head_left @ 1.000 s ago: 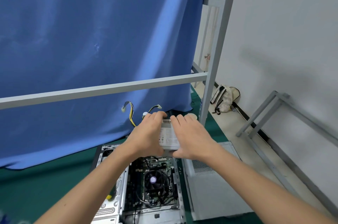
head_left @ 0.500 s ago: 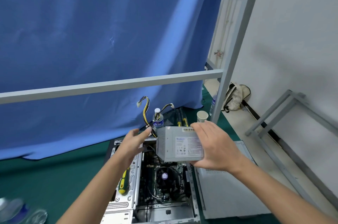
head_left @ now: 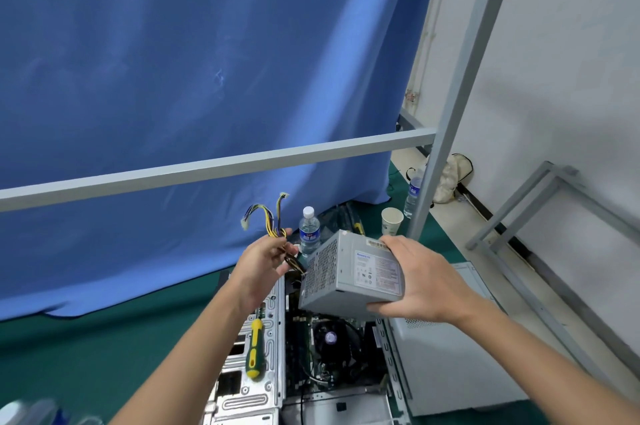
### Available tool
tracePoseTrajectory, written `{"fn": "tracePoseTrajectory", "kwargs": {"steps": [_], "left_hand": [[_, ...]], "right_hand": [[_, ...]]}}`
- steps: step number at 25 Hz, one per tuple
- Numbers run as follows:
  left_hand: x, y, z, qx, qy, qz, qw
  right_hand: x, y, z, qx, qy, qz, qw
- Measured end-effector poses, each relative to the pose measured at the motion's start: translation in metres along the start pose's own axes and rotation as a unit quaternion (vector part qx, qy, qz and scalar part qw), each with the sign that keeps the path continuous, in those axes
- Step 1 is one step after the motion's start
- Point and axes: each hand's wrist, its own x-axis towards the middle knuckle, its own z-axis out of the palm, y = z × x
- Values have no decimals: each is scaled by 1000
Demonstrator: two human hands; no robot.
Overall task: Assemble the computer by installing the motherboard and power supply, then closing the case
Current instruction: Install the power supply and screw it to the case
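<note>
Head view: right hand (head_left: 424, 280) grips the grey power supply (head_left: 353, 274) from its right end, fingers over the top edge, thumb curled under the bottom. Power supply is held in the air, tilted, above the open computer case (head_left: 277, 386), not seated in it; perforated side faces left, label side faces up toward the camera. Left hand (head_left: 261, 267) is just beside the supply's left side, fingers curled round the cable bundle (head_left: 272, 220) coming out of the unit; yellow and black wires stick up above the fingers with white connectors at the ends. Case lies flat on the green table surface (head_left: 104, 355). Motherboard (head_left: 329, 352) sits inside the case, CPU cooler fan (head_left: 329, 338) below the held supply. Green-and-yellow screwdriver (head_left: 254, 348) lies on the case's metal frame, left of the board. Grey side panel (head_left: 446, 362) lies flat to the right of the case, touching or just beside it, cannot tell which. Water bottle (head_left: 309, 230) and paper cup (head_left: 392, 220) stand behind the case near the blue curtain (head_left: 190, 60). Second bottle (head_left: 414, 194) stands beside the grey metal post (head_left: 450, 112).
</note>
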Motion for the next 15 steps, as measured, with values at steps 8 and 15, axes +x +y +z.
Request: {"fn": "tracePoseTrajectory", "kwargs": {"steps": [8, 15], "left_hand": [[5, -12, -41, 202, -59, 69, 975], [18, -23, -51, 331, 0, 106, 937]], "right_hand": [[1, -7, 21, 55, -61, 52, 995], [15, -24, 34, 43, -66, 40, 996]]}}
